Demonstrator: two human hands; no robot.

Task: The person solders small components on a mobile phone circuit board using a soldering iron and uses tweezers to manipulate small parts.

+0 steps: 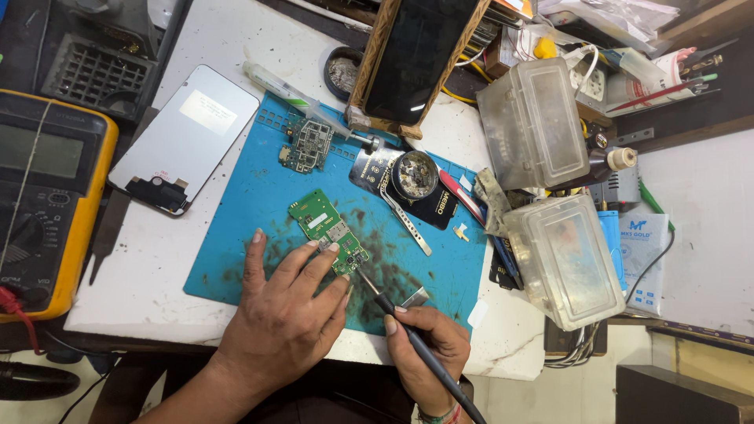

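Green circuit board [327, 230] is pinned under the left hand's [287, 314] spread fingers while the right hand [424, 345] grips a soldering iron [408, 334], tip at its lower edge, mid-soldering.

A mat [259, 235] lies on the bench [157, 275]. On the mat, one circuit board [326, 228] sits near, another board [308, 146] farther. A multimeter [47, 196] lies left; two lidded boxes [561, 259] stand right.

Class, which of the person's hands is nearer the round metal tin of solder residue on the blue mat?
Right. The right hand lies below the round tin; the left hand sits farther left.
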